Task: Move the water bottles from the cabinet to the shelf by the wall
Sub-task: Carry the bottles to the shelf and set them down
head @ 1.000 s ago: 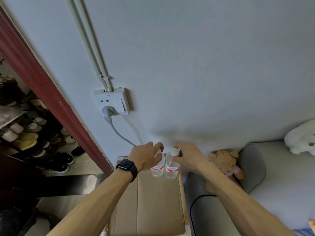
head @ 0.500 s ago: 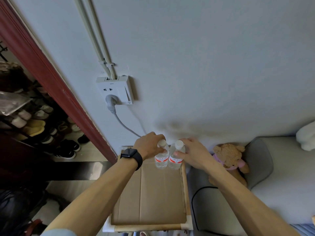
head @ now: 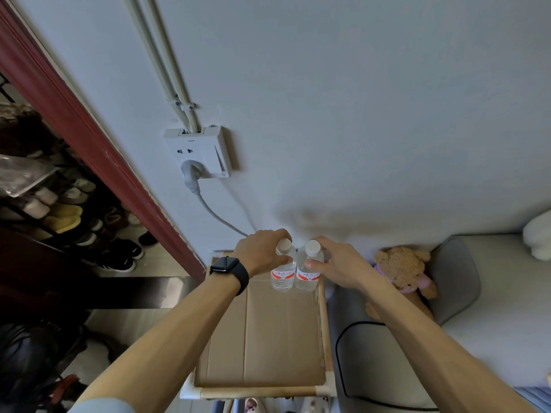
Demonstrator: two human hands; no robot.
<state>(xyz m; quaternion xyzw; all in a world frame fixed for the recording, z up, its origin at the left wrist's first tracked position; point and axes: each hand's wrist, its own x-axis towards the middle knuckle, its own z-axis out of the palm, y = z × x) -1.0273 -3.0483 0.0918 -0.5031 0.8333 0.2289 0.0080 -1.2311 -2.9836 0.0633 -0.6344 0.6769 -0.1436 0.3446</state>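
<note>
At the shelf's point(head: 259, 392) far right corner, by the wall point(head: 357, 114), both water bottles point(head: 308, 275) now stand (lowered a moment ago); left hand point(head: 262, 253) and right hand point(head: 338, 265) fingers still grip them, release pending.

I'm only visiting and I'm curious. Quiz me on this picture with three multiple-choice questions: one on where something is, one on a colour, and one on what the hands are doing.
1. Where are the left bottle and the right bottle?
A. On the floor
B. At the far end of the cardboard-lined shelf, near the wall
C. Inside a drawer

2. What colour are the caps?
A. White
B. Blue
C. Green

3. What are the left hand and the right hand doing?
A. Hanging idle
B. Both holding one bottle
C. Each gripping its own bottle

Answers:
1 B: both bottles are upright over the cardboard, close to the wall.
2 A: both caps show white.
3 C: each hand's fingers curl round the top of one bottle.
</note>
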